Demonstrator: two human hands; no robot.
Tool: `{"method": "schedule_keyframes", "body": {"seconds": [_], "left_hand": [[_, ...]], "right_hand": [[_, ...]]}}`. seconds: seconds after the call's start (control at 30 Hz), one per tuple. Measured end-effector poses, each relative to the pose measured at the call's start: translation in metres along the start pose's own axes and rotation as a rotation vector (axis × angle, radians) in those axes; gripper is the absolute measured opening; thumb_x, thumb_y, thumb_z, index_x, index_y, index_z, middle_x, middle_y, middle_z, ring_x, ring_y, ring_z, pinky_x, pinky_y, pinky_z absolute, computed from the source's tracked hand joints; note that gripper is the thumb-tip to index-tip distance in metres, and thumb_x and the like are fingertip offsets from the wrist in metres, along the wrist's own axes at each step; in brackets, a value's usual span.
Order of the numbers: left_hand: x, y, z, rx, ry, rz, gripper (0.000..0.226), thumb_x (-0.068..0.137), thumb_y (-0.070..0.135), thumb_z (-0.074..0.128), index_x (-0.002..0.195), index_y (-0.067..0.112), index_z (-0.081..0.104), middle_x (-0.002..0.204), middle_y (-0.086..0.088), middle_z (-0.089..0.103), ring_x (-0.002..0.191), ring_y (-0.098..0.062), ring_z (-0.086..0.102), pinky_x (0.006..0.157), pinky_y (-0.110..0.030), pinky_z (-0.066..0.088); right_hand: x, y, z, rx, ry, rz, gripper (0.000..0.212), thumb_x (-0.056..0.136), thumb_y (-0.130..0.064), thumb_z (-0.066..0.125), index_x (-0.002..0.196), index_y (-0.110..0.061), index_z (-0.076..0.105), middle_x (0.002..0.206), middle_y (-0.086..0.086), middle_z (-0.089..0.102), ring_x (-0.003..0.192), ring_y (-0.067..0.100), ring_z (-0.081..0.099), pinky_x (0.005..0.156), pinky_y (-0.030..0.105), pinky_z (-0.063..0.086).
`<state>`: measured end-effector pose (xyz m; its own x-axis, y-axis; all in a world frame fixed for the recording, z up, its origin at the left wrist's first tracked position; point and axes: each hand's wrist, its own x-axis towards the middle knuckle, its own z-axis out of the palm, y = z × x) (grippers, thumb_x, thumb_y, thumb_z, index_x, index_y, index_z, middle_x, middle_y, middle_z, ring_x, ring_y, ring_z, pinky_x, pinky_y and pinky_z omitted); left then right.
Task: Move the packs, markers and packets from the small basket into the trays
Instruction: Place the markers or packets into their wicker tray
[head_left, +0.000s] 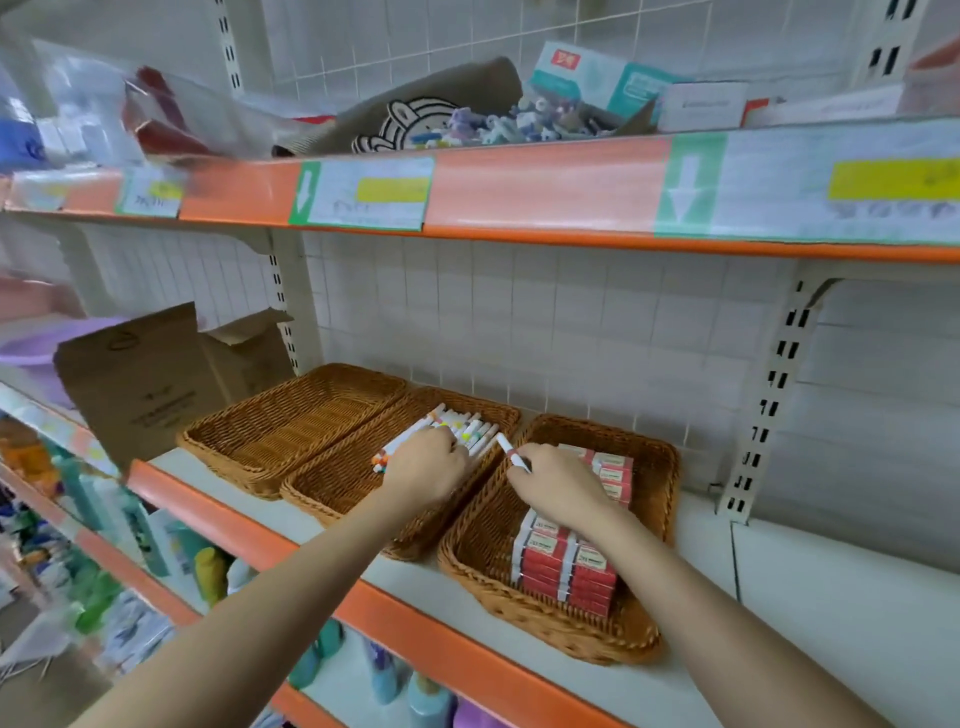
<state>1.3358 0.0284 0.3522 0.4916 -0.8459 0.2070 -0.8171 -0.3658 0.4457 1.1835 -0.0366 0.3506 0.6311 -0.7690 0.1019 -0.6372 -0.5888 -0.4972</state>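
Shelf (779, 613): three wicker trays side by side.
Right tray (660, 467): red packs (566, 571) stacked in rows.
Middle tray (332, 488): markers (467, 428) heaped at far end.
Left tray (291, 415): bare.
Left hand (426, 462): grip curled onto marker heap; steady pile, square ends.
Right hand (558, 480): grip pinching single marker (511, 452) over rim between trays; lay parallel beside heap, release low to avoid rolling.

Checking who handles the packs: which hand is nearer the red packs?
Right. The right hand, holding a marker, hovers over the red packs in the right tray. The left hand rests on the markers in the middle tray.
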Motion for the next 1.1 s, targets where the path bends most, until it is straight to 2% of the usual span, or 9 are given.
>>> {"method": "schedule_keyframes", "body": {"seconds": [0.07,0.2,0.3,0.43,0.6,0.67,0.77,0.9,1.1], "left_hand": [[0.011,-0.008,-0.001,0.02,-0.017,0.012,0.027,0.091,0.016,0.044,0.087,-0.003,0.062,0.093,-0.018,0.066,0.074,-0.024,0.053,0.058,-0.031,0.036],[0.034,-0.031,-0.006,0.049,-0.037,0.03,0.035,0.087,0.013,0.05,0.12,0.005,0.059,0.115,-0.015,0.061,0.102,-0.032,0.058,0.076,-0.033,0.045],[0.054,-0.052,-0.011,0.049,-0.088,0.044,0.021,0.082,0.009,0.051,0.099,0.007,0.061,0.101,-0.014,0.063,0.088,-0.032,0.061,0.069,-0.035,0.048],[0.081,-0.078,-0.016,0.084,-0.134,0.089,0.006,0.079,0.008,0.051,0.08,0.007,0.056,0.08,-0.008,0.06,0.084,-0.032,0.059,0.06,-0.031,0.042],[0.115,-0.101,-0.017,0.141,-0.178,0.215,0.035,0.082,0.007,0.055,0.117,0.01,0.056,0.113,-0.013,0.062,0.102,-0.03,0.062,0.082,-0.036,0.055],[0.125,-0.109,-0.014,0.187,-0.181,0.3,0.038,0.084,0.013,0.057,0.122,0.012,0.055,0.121,-0.012,0.058,0.109,-0.031,0.059,0.087,-0.037,0.052],[0.135,-0.117,-0.01,0.247,-0.17,0.411,0.038,0.088,0.025,0.058,0.125,0.016,0.054,0.125,-0.009,0.055,0.113,-0.03,0.056,0.089,-0.038,0.048],[0.139,-0.123,-0.005,0.248,-0.086,0.459,0.028,0.091,0.024,0.051,0.116,0.014,0.058,0.121,-0.007,0.056,0.108,-0.03,0.059,0.082,-0.037,0.047],[0.139,-0.126,-0.004,0.165,-0.04,0.527,0.025,0.095,0.019,0.044,0.112,0.015,0.061,0.113,-0.004,0.059,0.101,-0.027,0.061,0.077,-0.035,0.047]], "right_hand": [[0.011,-0.004,0.001,0.011,-0.001,0.015,0.023,0.095,-0.027,0.044,0.1,-0.013,0.062,0.076,0.005,0.06,0.056,0.019,0.05,0.048,0.027,0.032],[0.033,-0.016,0.01,0.065,-0.032,0.056,0.023,0.092,-0.018,0.047,0.101,-0.005,0.063,0.082,0.011,0.064,0.06,0.026,0.057,0.054,0.029,0.037],[0.051,-0.027,0.022,0.058,-0.036,0.081,0.022,0.089,-0.018,0.049,0.093,-0.002,0.063,0.087,0.015,0.065,0.068,0.027,0.057,0.057,0.032,0.036],[0.073,-0.049,0.038,0.037,-0.016,0.118,0.017,0.091,-0.018,0.05,0.077,-0.009,0.054,0.073,0.008,0.053,0.061,0.02,0.046,0.054,0.03,0.029],[0.101,-0.076,0.061,-0.065,0.01,0.183,0.026,0.092,-0.02,0.05,0.066,-0.013,0.047,0.071,0.004,0.051,0.075,0.027,0.054,0.052,0.031,0.029],[0.112,-0.08,0.075,-0.067,0.031,0.224,0.02,0.09,-0.021,0.052,0.072,-0.013,0.052,0.069,0.005,0.054,0.071,0.027,0.06,0.054,0.031,0.038],[0.124,-0.086,0.089,-0.045,0.052,0.27,0.013,0.091,-0.022,0.051,0.083,-0.011,0.054,0.081,0.013,0.062,0.079,0.031,0.066,0.063,0.035,0.047],[0.134,-0.098,0.092,-0.027,0.08,0.322,0.036,0.099,-0.028,0.048,0.127,-0.005,0.053,0.104,0.018,0.066,0.086,0.032,0.067,0.068,0.036,0.052],[0.134,-0.108,0.086,0.034,0.082,0.321,0.042,0.101,-0.013,0.039,0.142,-0.006,0.045,0.131,0.018,0.055,0.1,0.032,0.064,0.075,0.039,0.057]]}}
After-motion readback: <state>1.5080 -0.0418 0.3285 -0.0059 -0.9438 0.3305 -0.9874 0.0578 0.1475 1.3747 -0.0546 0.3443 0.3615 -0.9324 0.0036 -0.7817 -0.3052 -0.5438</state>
